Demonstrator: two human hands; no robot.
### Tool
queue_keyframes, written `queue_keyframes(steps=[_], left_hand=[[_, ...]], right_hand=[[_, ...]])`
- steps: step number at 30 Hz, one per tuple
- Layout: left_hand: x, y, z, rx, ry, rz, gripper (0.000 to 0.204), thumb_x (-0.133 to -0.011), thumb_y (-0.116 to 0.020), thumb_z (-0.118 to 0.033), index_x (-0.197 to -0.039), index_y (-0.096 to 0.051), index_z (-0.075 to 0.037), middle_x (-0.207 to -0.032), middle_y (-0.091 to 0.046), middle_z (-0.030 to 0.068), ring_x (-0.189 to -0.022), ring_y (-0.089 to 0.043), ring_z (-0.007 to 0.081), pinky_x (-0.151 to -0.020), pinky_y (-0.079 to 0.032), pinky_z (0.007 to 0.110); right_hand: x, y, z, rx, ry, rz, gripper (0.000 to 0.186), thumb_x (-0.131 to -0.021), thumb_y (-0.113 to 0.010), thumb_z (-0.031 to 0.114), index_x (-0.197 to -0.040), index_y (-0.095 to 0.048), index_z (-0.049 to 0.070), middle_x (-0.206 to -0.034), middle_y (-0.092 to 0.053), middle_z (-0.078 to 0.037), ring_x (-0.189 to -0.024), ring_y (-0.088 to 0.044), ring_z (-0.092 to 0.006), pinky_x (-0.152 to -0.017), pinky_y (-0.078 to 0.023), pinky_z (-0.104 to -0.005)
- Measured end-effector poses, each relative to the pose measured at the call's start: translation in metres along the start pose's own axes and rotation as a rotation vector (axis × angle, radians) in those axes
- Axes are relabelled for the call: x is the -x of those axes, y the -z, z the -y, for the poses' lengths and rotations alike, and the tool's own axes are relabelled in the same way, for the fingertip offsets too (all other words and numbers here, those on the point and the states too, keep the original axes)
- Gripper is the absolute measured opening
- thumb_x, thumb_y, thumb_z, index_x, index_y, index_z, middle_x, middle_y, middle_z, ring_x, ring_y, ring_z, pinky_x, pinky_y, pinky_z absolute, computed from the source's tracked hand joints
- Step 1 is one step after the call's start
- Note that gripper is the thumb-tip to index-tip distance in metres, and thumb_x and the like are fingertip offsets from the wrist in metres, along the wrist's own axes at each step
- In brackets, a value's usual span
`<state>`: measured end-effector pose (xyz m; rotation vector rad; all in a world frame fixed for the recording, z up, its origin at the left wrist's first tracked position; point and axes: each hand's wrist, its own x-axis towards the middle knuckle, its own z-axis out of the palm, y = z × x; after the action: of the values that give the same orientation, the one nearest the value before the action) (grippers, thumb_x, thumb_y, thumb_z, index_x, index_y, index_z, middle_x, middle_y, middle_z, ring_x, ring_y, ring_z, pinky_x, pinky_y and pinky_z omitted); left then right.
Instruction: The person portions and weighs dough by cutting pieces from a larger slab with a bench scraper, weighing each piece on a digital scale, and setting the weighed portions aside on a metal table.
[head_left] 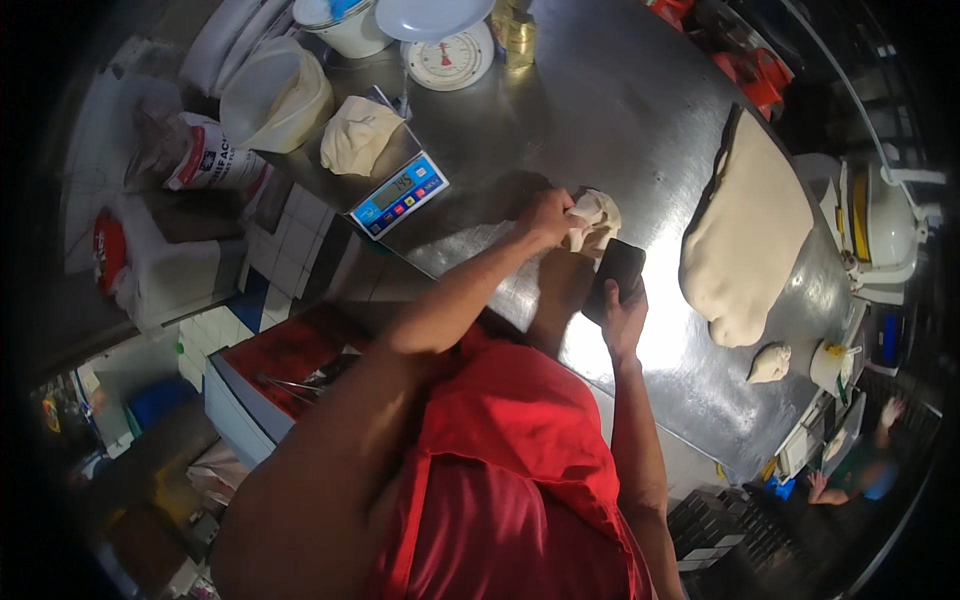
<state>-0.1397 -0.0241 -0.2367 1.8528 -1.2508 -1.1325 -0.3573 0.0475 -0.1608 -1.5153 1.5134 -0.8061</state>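
Note:
My left hand [548, 220] is closed on a small, torn-looking piece of dough [597, 215] at the middle of the steel table. Just nearer to me, my right hand [625, 318] grips a dark rectangular tool [623, 265] that looks like a dough scraper. The tool is close to the dough piece; whether they touch I cannot tell. Left of my hands, a lump of dough [360, 136] rests on a digital scale [402, 197] with a lit display. A large flat slab of dough [750, 235] lies to the right, with a small dough lump [770, 363] near its lower end.
The steel table [560, 110] reaches toward the far side. At its far left stand a dial scale [448, 60], a white tub [278, 95] and a gold-coloured tin [516, 45]. A small white container [828, 365] is at the right edge. Another person's hand [818, 487] shows at lower right.

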Motion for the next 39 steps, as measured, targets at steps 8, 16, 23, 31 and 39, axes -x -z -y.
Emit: queue_keyframes(steps=[8, 16, 23, 31, 39], left_hand=[[0.016, 0.009, 0.016, 0.1, -0.068, 0.019, 0.011, -0.095, -0.073, -0.006, -0.104, -0.071, 0.001, -0.097, -0.076, 0.0124, -0.09, -0.075, 0.0226, -0.08, -0.057, 0.037], [0.036, 0.025, 0.016, -0.001, -0.057, -0.055, 0.012, -0.094, -0.072, -0.005, -0.105, -0.07, 0.0, -0.094, -0.076, 0.0159, -0.091, -0.075, 0.0275, -0.08, -0.056, 0.038], [0.074, 0.105, -0.016, -0.077, -0.41, -0.344, 0.016, -0.092, -0.073, -0.009, -0.108, -0.071, -0.008, -0.103, -0.073, 0.0148, -0.103, -0.069, 0.035, -0.09, -0.053, 0.044], [0.069, 0.294, 0.047, -0.915, -0.208, -0.799, 0.091, -0.082, -0.087, -0.038, -0.158, -0.043, -0.012, -0.158, -0.045, 0.0208, -0.146, -0.043, 0.0435, -0.119, -0.036, 0.057], [0.037, 0.333, 0.099, -0.585, -0.206, -0.612, 0.062, -0.097, -0.071, -0.023, -0.151, -0.048, -0.003, -0.149, -0.055, 0.0242, -0.137, -0.054, 0.0416, -0.115, -0.042, 0.049]], right_hand=[[-0.015, -0.018, 0.02, 0.192, -0.003, 0.089, 0.041, -0.099, -0.066, 0.022, -0.125, -0.059, -0.009, -0.101, -0.071, -0.032, -0.094, -0.07, -0.049, -0.084, -0.054, -0.0502], [-0.047, -0.047, 0.042, 0.395, 0.055, 0.135, 0.04, -0.099, -0.064, 0.029, -0.117, -0.057, -0.006, -0.092, -0.071, -0.033, -0.088, -0.07, -0.0522, -0.077, -0.054, -0.0557], [-0.048, -0.057, 0.041, 0.2, 0.08, 0.362, 0.041, -0.1, -0.063, 0.026, -0.124, -0.061, -0.008, -0.1, -0.072, -0.03, -0.093, -0.073, -0.0425, -0.081, -0.056, -0.0476], [-0.016, -0.06, -0.002, 0.71, -0.019, 0.692, 0.058, -0.093, -0.073, 0.039, -0.133, -0.052, 0.002, -0.108, -0.071, -0.026, -0.104, -0.07, -0.0432, -0.089, -0.056, -0.0528], [-0.06, -0.168, 0.14, 0.399, 0.636, 0.563, 0.033, -0.092, -0.058, 0.016, -0.121, -0.059, 0.0, -0.136, -0.059, -0.025, -0.108, -0.069, -0.0441, -0.091, -0.057, -0.0514]])
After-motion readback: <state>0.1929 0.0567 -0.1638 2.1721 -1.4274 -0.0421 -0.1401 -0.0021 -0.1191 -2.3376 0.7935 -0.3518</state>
